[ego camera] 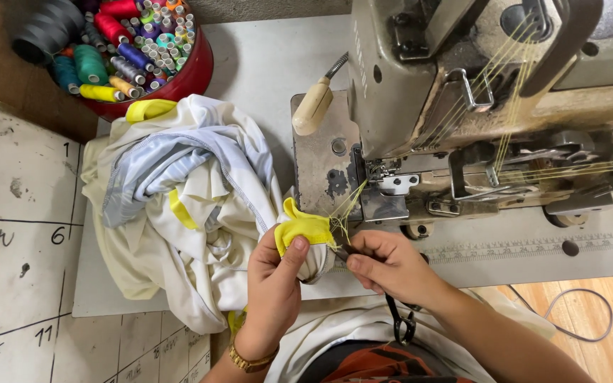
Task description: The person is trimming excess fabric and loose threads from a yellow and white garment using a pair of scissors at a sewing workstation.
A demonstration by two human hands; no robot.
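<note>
The left hand [272, 284] pinches the yellow trim [305, 228] of the white garment [200, 213] between thumb and fingers, the thumb pressed flat on top; the trim sits at the fingertips, directly in front of the hand and just short of the sewing machine [462, 106]; the right hand [384, 264] is closed around the thread snips [400, 323], whose blades point toward the trim edge while the loop handle hangs back below the wrist; loose yellow threads [345, 209] run from the trim up to the machine foot, between the 2 hands. For a clean cut, judged from this position: hold the trim taut with the left pinch; bring the blade tips against the thread tails close to the seam; keep the fabric edge clear of the blades; cut only thread. Count: 2 hands; 1 pair of snips; 1 sewing machine; 1 heaped garment to the far side of the left hand; 1 red tub [191, 71] beyond the heap, holding many thread spools [118, 53], too crowded to count exactly; 1 gold wristband [250, 360] on the left wrist.
</note>
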